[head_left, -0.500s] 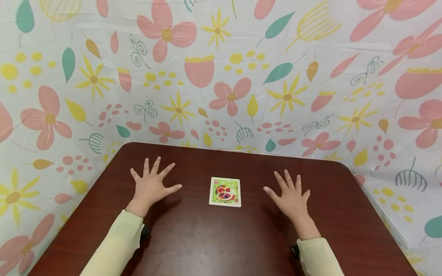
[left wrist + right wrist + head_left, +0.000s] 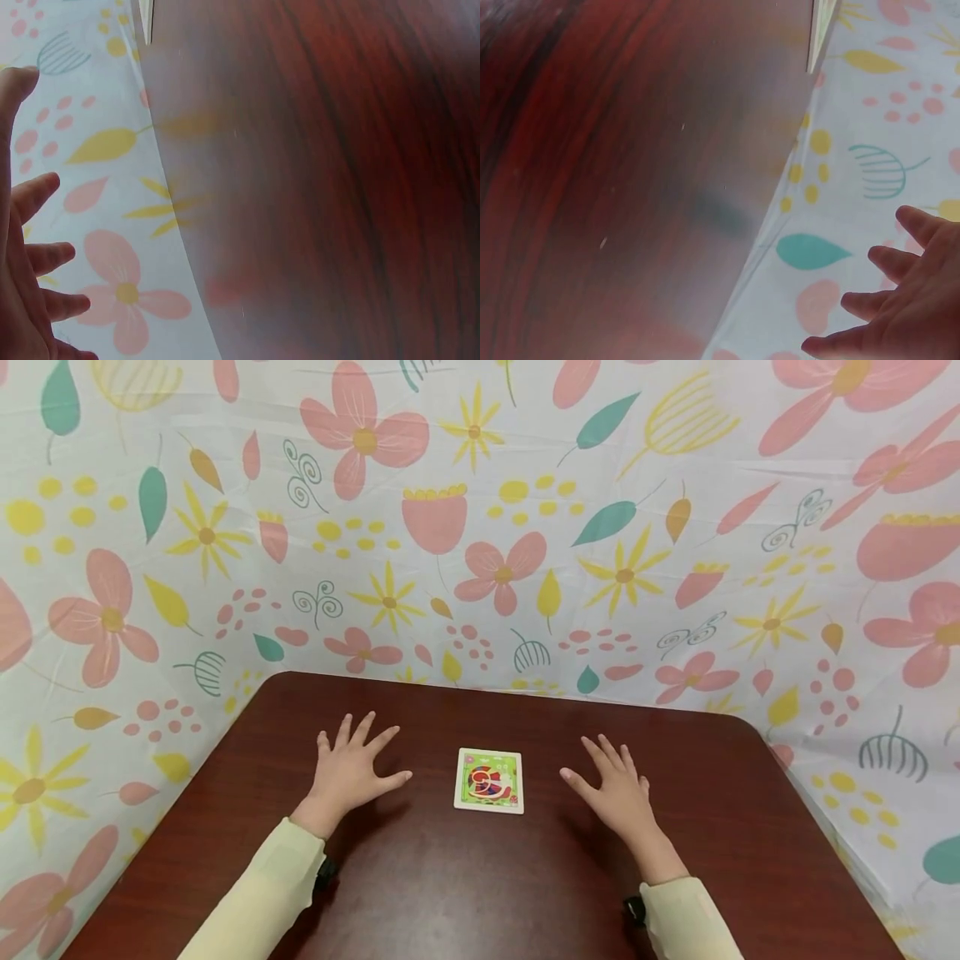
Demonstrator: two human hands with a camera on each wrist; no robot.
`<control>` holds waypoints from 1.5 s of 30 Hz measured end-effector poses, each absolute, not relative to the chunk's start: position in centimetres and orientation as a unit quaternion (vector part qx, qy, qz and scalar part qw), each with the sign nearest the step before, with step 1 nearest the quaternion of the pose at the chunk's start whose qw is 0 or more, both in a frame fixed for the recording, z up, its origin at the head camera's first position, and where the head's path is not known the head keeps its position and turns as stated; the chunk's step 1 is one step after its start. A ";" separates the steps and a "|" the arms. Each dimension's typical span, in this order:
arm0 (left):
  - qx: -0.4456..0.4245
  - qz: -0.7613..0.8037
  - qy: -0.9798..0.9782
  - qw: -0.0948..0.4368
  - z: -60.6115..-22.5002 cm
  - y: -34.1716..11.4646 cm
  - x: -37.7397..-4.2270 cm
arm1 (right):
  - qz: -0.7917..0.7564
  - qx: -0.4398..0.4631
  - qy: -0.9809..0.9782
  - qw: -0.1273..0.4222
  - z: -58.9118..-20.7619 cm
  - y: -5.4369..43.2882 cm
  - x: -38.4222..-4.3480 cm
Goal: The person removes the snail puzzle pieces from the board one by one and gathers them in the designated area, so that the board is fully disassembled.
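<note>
A small square jigsaw board (image 2: pixel 488 782) lies flat on the table, with a light frame and a green picture of what looks like a red and blue snail. To its left is my left hand (image 2: pixel 347 775), fingers spread and straight, holding nothing. My right hand (image 2: pixel 618 793) is on the other side, fingers extended, also holding nothing. Both hands cast shadows on the table and stay apart from the board. Only a thin edge of the jigsaw board (image 2: pixel 147 21) shows at the top of the left wrist view, and a similar sliver in the right wrist view.
The dark reddish-brown wooden table (image 2: pixel 450 885) has rounded far corners. Behind it and along its sides hangs a white cloth (image 2: pixel 465 635) printed with flowers and leaves. Each wrist carries a small black device, partly visible below the light sleeves.
Both hands have moved inward, closer to the jigsaw board: the left one to the right, the right one to the left. The board has stayed in place.
</note>
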State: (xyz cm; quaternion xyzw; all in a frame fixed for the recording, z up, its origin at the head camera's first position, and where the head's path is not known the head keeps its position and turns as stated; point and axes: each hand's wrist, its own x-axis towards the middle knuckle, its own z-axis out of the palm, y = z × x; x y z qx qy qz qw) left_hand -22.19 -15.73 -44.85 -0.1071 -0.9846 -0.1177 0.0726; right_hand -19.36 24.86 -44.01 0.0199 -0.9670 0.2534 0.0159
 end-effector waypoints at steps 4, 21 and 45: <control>-0.128 -0.118 -0.982 0.069 -44.8 -14.7 -22.4 | 0.283 0.035 -0.958 0.016 -44.1 24.7 -19.5; -0.225 -0.158 -0.961 0.030 -45.3 -10.1 -23.0 | 0.375 0.045 -0.926 -0.002 -43.6 24.0 -21.4; -0.358 -0.095 -0.929 -0.025 -47.1 -5.7 -24.2 | 0.424 0.060 -0.902 -0.053 -46.1 20.8 -24.8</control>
